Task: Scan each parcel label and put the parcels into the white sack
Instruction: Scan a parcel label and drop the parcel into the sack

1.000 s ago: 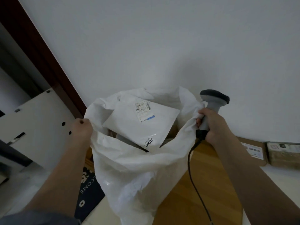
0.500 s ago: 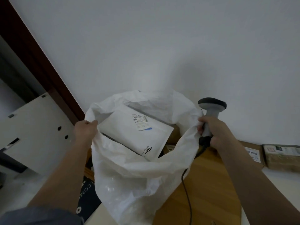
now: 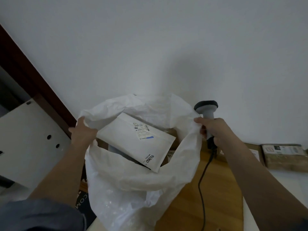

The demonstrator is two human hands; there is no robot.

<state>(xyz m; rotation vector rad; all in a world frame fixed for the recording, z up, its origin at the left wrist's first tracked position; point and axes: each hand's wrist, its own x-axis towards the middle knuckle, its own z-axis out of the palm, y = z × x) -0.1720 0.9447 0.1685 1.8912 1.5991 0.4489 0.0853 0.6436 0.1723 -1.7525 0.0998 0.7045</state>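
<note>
Both hands are engaged at the mouth of the white sack point(image 3: 133, 189), which is held open between them. On the left side, the sack's rim is gripped by the left hand point(image 3: 83, 132), with the fingers curled over the edge of the plastic. On the right side, the grey handle of a barcode scanner point(image 3: 206, 112) is clasped by the right hand point(image 3: 215, 130), and the sack's opposite rim is pinched against that handle by the same fingers. The scanner's dark head is pointed upward, above the hand, and its black cable point(image 3: 202, 180) is seen hanging down past the sack onto a wooden surface point(image 3: 216, 197). A white padded mailer point(image 3: 133, 142) is observed inside the sack's opening, lying tilted, label side up, with a printed label point(image 3: 143, 130) near its upper edge and the number 09016 printed near its lower corner. Brown cardboard is partly visible beneath the mailer; its contents cannot be identified. Two further parcels, a flat brown box point(image 3: 253, 154) and a wrapped packet point(image 3: 285, 155), are noted against the white wall point(image 3: 166, 47), well apart from the sack. A dark mat point(image 3: 81, 202) is partly visible below the left arm.
</note>
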